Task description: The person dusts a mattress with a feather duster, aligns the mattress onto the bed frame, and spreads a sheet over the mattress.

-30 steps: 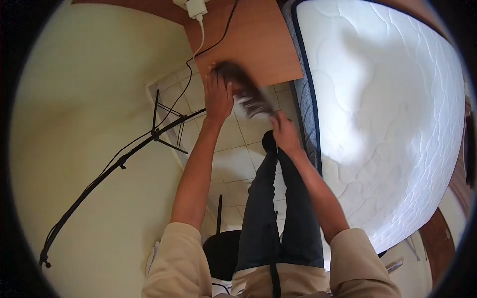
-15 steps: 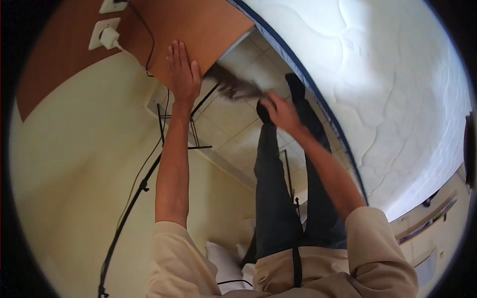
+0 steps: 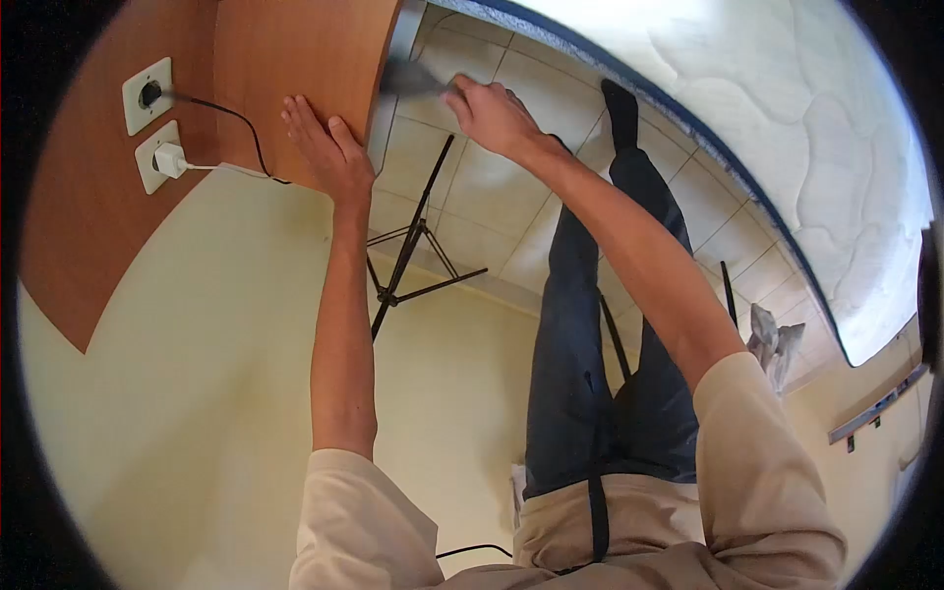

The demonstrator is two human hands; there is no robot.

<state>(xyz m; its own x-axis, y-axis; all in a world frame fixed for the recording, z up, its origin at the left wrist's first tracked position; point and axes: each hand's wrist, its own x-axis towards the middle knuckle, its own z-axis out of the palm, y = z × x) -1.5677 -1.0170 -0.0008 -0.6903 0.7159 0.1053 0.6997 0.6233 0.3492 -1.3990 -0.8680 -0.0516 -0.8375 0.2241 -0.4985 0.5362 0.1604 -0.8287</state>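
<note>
My left hand (image 3: 332, 152) lies flat on the wooden top of a bedside cabinet (image 3: 305, 54), fingers stretched out and holding nothing. My right hand (image 3: 492, 113) is closed round the handle end of a grey duster (image 3: 415, 79). The duster is smeared by motion, and its head reaches the cabinet's edge on the side facing the bed. Whether it touches that side or goes inside I cannot tell.
A quilted white mattress (image 3: 767, 79) with dark blue edging bounds the right. Two wall sockets (image 3: 147, 96) with a black and a white cord are at upper left. A black tripod stand (image 3: 421, 226) stands near my legs on the tiled floor (image 3: 521, 69).
My view has shifted and turned. My right hand has swung the duster from over the floor to the cabinet's edge. My left hand stays flat on the cabinet top.
</note>
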